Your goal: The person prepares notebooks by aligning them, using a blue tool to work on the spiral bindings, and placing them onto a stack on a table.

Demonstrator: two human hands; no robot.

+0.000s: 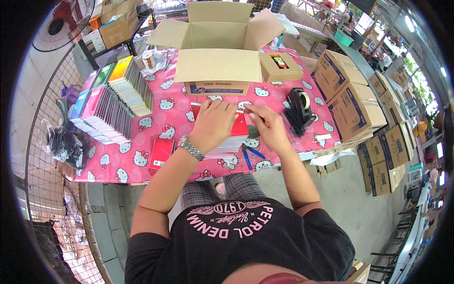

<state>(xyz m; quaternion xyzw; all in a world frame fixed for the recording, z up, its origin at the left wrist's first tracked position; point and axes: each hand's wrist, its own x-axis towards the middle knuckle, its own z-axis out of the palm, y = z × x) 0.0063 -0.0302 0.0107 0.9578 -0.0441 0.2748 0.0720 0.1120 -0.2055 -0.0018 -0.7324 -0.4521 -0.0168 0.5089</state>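
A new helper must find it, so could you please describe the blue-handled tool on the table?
Start at the table with pink patterned cloth, then find the stack of red-covered notebooks under the person's left hand. By its near right corner lies the tool: two slim blue handles, spread in a V, unlike the rectangular notebooks.

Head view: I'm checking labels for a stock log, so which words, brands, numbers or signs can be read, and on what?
Wording left uncopied; print stands on:
Open carton: dark letters and a blue band, front.
Black T-shirt: pink words and a number, chest.
Stacked cartons, right: blue panels, mostly too small or blurred.
Flat box: black label, too small.
Red notebooks, centre: marks too small.
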